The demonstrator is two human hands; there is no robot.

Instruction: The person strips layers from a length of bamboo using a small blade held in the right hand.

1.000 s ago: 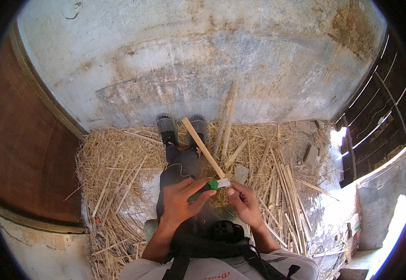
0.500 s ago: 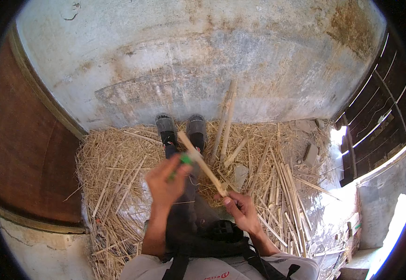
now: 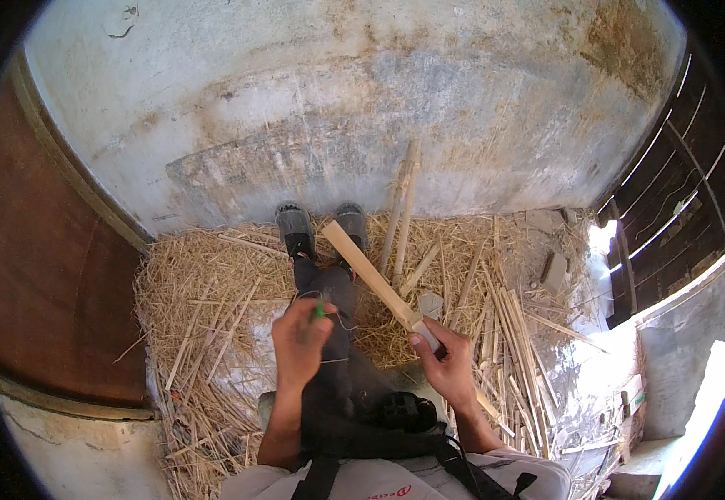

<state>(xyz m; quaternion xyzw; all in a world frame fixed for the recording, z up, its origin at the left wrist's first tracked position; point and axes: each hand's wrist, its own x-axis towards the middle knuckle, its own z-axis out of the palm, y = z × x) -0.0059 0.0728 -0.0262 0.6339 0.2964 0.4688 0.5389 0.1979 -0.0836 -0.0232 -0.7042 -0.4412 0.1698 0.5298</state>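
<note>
My right hand (image 3: 447, 367) is closed round the lower end of a split bamboo strip (image 3: 371, 271). The strip slants up and left from the hand, over my legs, its far end near my shoes. A pale greyish part of it shows at the thumb. To the left, my left hand (image 3: 300, 337) is closed on a small green object (image 3: 320, 309); blur and the fingers hide its kind. That hand is apart from the strip. A thin curl, like a shaving or thread, shows beside the green object.
Straw and shavings (image 3: 204, 275) cover the floor. Long bamboo strips (image 3: 508, 342) lie in a pile at right. Two bamboo pieces (image 3: 404, 204) lean on the stained wall (image 3: 337, 108) ahead. A brick-like block (image 3: 554, 272) lies at right; a brown door (image 3: 54, 275) stands at left.
My left hand has drawn slightly back, away from the strip. The strip is turned so its broad pale face shows, and my right hand has shifted a little right.
</note>
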